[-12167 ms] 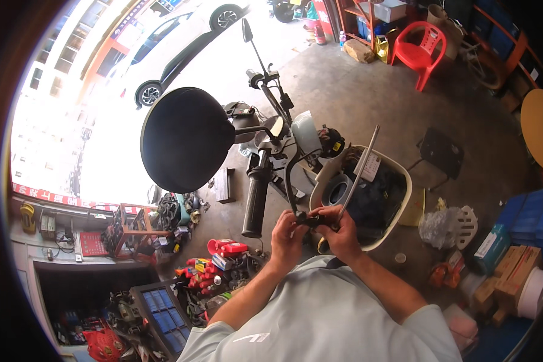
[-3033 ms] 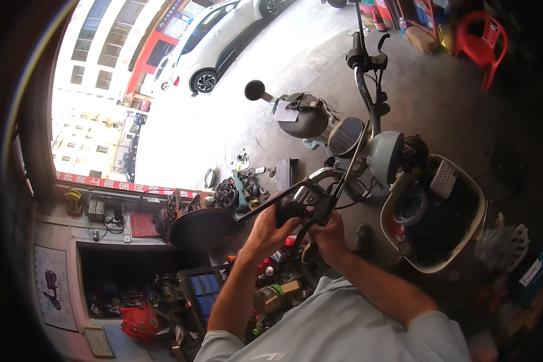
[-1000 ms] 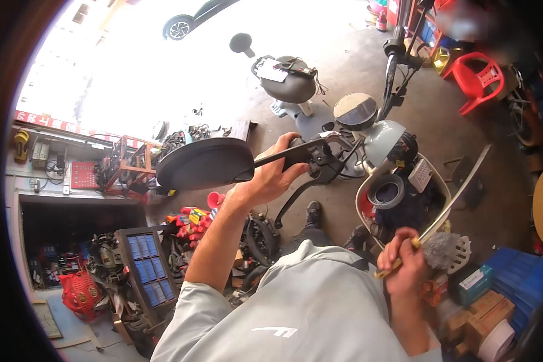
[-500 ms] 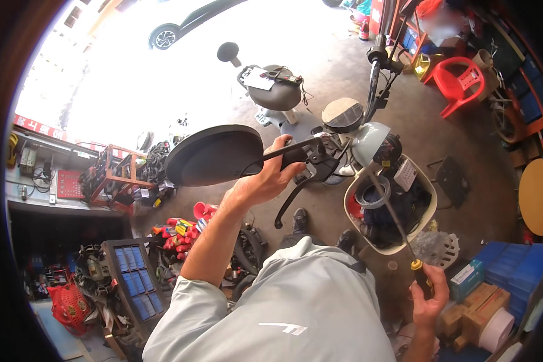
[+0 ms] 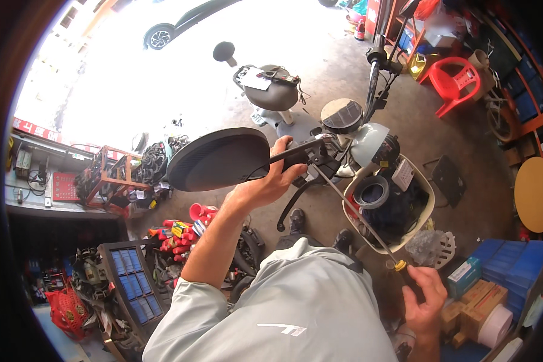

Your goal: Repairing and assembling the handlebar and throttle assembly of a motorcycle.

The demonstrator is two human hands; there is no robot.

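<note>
The right hand (image 5: 425,295), gripping the long screwdriver (image 5: 356,217), is now steering its tip up toward eleven o'clock into the handlebar (image 5: 295,158) clamp, no longer hanging clear, while the left hand (image 5: 271,181) is gripping the bar beside the mirror (image 5: 217,160), so fastening is resuming.

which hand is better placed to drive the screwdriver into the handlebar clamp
Right. The right hand already grips the long screwdriver by its handle, with the tip at the clamp. The left hand is wrapped around the handlebar grip beside the mirror, steadying it.
</note>
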